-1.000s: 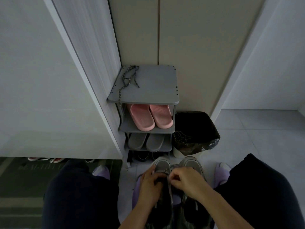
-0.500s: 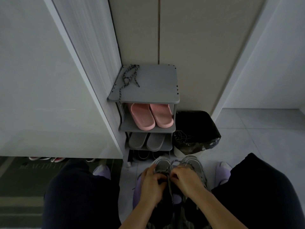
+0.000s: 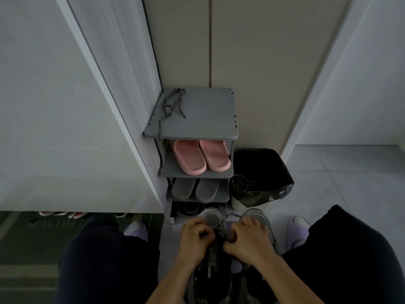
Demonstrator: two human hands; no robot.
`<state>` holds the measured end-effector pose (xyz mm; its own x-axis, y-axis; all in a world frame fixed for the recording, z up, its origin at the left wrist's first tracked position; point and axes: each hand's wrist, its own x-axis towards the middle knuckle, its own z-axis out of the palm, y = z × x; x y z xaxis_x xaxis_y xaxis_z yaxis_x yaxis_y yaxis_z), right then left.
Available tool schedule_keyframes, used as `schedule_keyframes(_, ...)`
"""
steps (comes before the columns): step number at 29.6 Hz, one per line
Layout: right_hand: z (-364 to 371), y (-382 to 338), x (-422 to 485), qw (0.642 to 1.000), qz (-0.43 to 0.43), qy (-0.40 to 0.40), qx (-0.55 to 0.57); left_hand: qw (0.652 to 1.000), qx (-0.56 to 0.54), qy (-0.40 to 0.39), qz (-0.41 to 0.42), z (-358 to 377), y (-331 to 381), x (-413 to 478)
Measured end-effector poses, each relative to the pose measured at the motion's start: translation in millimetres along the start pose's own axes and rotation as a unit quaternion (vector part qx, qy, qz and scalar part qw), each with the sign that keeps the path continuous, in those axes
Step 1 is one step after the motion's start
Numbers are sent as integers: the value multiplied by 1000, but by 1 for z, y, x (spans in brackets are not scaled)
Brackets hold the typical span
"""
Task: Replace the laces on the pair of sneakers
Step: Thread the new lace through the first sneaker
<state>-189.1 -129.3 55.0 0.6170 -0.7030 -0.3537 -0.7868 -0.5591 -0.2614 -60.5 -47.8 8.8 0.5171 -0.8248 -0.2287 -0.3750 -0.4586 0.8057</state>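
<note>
Pinching the grey cord lace point(image 3: 230, 215) from either side, the left hand point(image 3: 196, 236) and right hand point(image 3: 247, 238) sit curled over one grey low-top sneaker point(image 3: 210, 216) on the floor between the knees. Advise drawing both ends evenly and untwisted (the eyelets are hidden by fingers).

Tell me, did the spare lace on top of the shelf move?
No. The spare lace lies at the left edge of the shelf top, same as before.

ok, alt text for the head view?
Left hand and right hand pinch a lace over a pair of grey sneakers on the floor. Ahead, a grey shoe rack holds a spare lace, pink slippers and grey slippers.
</note>
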Motion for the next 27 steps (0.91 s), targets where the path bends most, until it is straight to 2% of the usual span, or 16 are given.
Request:
schedule_keyframes(4,7,-9,-6,999,-11,45,-7,994,-93,54,-17,-10,2,-10)
schedule_keyframes(7,14,-19,-8,997,-2,57,-54,993,-103,57,-13,-5,6,-19)
schedule_keyframes(8,14,-21,-9,995,1,84,-57,992,-107,60,-12,-3,9,-21)
schedule_keyframes(11,17,-18,-10,993,33,109,-44,979,-160,121,-31,-9,13,-26)
schedule_keyframes(15,18,-8,-13,990,62,120,-44,928,-295,201,-110,-90,-28,-6)
schedule_keyframes(17,26,-7,-16,990,44,129,-38,854,-411,294,-126,-137,-47,3)
schedule_keyframes(18,27,-11,-16,992,34,121,-30,840,-415,327,-121,-151,-49,4)
schedule_keyframes(19,32,-13,-16,993,25,116,-27,844,-399,340,-115,-157,-45,3)
schedule_keyframes(21,35,-17,-16,993,9,119,-19,904,-262,320,-112,-143,-22,1)
schedule_keyframes(22,31,-17,-15,993,8,118,-11,940,-183,272,-93,-124,-14,-1)
schedule_keyframes(23,26,-16,-14,994,3,113,-6,977,-93,187,-45,-102,-8,-4)
schedule_keyframes(24,22,-15,-13,995,-5,98,1,996,3,84,-4,-79,-2,-11)
schedule_keyframes(25,19,-12,-11,997,-24,77,10,996,90,-4,26,-58,-1,-15)
schedule_keyframes(27,14,-12,-11,999,-39,15,23,969,230,-65,64,-30,5,-18)
